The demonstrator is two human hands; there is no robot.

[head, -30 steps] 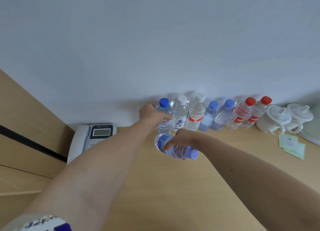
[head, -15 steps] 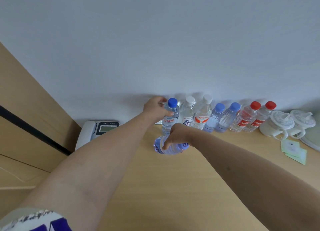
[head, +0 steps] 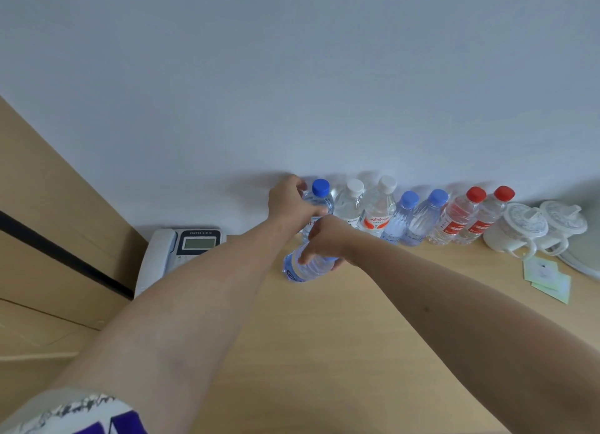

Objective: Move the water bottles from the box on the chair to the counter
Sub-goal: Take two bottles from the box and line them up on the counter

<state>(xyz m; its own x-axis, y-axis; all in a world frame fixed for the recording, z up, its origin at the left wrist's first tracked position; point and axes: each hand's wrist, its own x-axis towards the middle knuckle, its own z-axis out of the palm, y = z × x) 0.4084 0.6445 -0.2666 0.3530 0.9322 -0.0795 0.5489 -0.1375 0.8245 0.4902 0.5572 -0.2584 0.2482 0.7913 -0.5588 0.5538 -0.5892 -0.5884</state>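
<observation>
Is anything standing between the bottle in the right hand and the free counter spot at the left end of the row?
Yes: the left hand gripping the end bottle sits just behind the tilted bottle held by the right hand.

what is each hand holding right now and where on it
The left hand grips the upright blue-capped bottle around its shoulder. The right hand holds a tilted bottle around its upper body.

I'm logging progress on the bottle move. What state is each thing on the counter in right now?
Left hand: grips the dark-blue-capped bottle, upright at the row's left end.
Right hand: holds a bottle tilted on its side above the counter.
Other six bottles: upright, capped, along the wall.
Phone: handset on cradle.
Two white cups: lidded.
</observation>
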